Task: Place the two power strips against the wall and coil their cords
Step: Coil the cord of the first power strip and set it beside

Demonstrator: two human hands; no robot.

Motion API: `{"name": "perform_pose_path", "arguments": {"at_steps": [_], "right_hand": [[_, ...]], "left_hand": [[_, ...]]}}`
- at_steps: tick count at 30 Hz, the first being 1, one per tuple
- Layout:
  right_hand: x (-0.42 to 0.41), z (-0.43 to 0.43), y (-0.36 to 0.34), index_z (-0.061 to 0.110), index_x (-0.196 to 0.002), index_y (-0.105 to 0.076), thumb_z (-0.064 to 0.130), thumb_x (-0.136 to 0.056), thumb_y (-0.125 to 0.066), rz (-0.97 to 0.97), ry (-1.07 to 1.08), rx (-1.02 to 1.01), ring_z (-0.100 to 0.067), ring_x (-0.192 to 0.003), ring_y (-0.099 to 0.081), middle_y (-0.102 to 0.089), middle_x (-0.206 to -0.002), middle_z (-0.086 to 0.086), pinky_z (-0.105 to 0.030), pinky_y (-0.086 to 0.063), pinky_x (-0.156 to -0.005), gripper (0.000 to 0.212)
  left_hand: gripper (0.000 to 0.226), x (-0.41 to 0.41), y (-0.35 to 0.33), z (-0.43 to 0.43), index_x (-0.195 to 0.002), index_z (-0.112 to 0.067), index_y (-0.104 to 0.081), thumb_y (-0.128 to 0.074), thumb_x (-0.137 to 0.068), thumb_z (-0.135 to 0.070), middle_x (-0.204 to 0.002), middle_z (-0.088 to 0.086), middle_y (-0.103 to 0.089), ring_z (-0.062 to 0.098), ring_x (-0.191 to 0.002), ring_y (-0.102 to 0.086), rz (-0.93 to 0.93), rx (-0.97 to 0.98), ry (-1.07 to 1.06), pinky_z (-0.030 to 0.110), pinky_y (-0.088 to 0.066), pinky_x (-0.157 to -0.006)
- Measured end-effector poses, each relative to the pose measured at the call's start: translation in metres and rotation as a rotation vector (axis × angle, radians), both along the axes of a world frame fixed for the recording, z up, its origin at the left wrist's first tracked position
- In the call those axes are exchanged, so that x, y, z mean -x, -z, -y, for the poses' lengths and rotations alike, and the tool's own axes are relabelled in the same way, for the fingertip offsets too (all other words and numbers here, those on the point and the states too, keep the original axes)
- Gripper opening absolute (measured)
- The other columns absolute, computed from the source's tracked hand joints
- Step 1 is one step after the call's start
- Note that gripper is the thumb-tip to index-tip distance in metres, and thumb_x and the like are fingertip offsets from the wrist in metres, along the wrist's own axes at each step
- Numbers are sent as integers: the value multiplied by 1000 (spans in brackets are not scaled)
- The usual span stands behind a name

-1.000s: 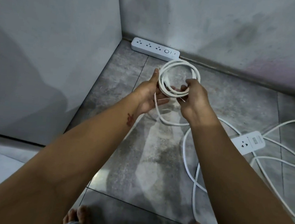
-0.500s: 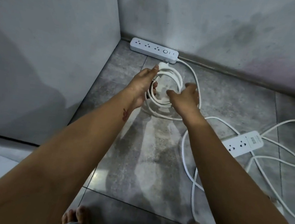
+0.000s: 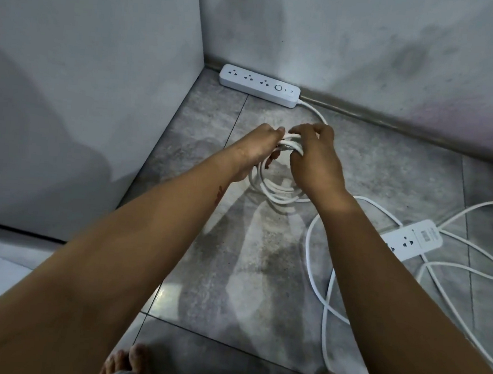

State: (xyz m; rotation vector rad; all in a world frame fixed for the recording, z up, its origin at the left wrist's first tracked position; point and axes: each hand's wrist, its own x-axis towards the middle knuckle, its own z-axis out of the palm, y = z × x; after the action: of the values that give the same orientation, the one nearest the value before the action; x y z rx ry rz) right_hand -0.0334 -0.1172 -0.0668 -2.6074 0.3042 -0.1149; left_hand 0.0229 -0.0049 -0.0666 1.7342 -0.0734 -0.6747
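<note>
One strip [image 3: 259, 85] lies flat along the foot of the wall [image 3: 368, 49], close to the corner, sockets up, so that half of the placing looks done. Its lead [image 3: 313, 110] leaves the right end and runs down into a coil [image 3: 277, 192] just in front of it. Both hands meet at the top of that coil. The left hand [image 3: 255, 150] comes in from the left with fingers curled round the bunched loops, and the right hand [image 3: 312, 159] closes over them from the other side. Pinched together at one spot, the loops cannot spring apart, which I judge is why both hands grip there. The lower arc of the coil seems to rest on the floor [image 3: 232, 274], though shadow makes that hard to be sure of. The second strip [image 3: 415, 238] lies well away from the wall at the right, partly behind the right forearm. Its loose cord [image 3: 307, 244] sprawls in crossing loops, so that one is neither placed nor coiled yet.
</note>
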Motion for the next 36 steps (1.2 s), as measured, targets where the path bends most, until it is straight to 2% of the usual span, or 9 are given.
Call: {"name": "perform_pose_path", "arguments": {"at_steps": [3,8,14,18,23,27,30,33,36], "right_hand": [[1,1,3,18,-126,-48,14,-90,-52,-26,9,64,-37,-101,-58,-38,-130,-12,-49,-50,-84,37],[5,4,6,21,-125,-47,34,-91,-55,-42,17,171,-36,-109,-52,-46,-129,-7,-44,-41,-84,38],[9,3,10,26,-124,-43,45,-93,-52,-115,94,187,-40,-110,-53,-51,-126,-6,-54,-35,-92,37],[11,2,13,26,-124,-40,44,-96,-48,-138,228,80,-41,-113,-51,-51,-126,-8,-55,-31,-94,34],[3,6,5,25,-129,-37,45,-97,-45,-136,409,-88,-42,-118,-48,-49,-130,-10,-57,-31,-96,39],[-2,4,2,24,-131,-36,45,-97,-44,-138,487,-183,-42,-121,-45,-48,-132,-9,-59,-31,-97,41],[-2,0,4,23,-134,-35,46,-97,-44,-147,523,-223,-41,-123,-45,-47,-136,-8,-58,-32,-98,44],[-1,-4,9,19,-132,-37,44,-96,-47,-111,525,-302,-40,-123,-48,-47,-135,-10,-59,-37,-99,46],[0,-7,11,16,-125,-41,42,-94,-50,-80,502,-335,-37,-119,-51,-50,-131,-9,-58,-40,-98,41]], "left_hand": [[30,1,-1,1,-83,-12,-48,-37,-105,-28,-71,6,-51,14,-59,-44,15,-2,5,28,-38,-57],[24,1,2,0,-94,-14,-46,-39,-104,-35,-70,4,-55,14,-59,-47,-27,4,28,31,-39,-59],[26,0,0,1,-94,-15,-44,-44,-101,-41,-65,4,-56,12,-51,-47,-13,3,57,26,-41,-52],[33,-7,3,-5,-100,-13,-48,-48,-98,-47,-71,6,-64,18,-56,-59,-81,48,30,34,-53,-60],[56,-6,11,-16,-101,-7,-65,-42,-96,-58,-76,6,-68,18,-68,-64,-76,85,39,32,-54,-71],[55,4,14,-9,-99,-9,-64,-44,-95,-60,-78,4,-71,19,-71,-65,-35,86,57,38,-52,-83],[44,5,14,-5,-92,-9,-59,-48,-97,-51,-72,3,-68,19,-65,-64,-80,173,-12,39,-52,-79],[32,4,11,-2,-87,-9,-56,-55,-97,-40,-63,1,-57,18,-56,-60,-215,304,-146,34,-52,-67],[28,1,10,-2,-88,-10,-53,-57,-97,-36,-55,-4,-43,12,-45,-44,-266,357,-206,29,-45,-56]]}}
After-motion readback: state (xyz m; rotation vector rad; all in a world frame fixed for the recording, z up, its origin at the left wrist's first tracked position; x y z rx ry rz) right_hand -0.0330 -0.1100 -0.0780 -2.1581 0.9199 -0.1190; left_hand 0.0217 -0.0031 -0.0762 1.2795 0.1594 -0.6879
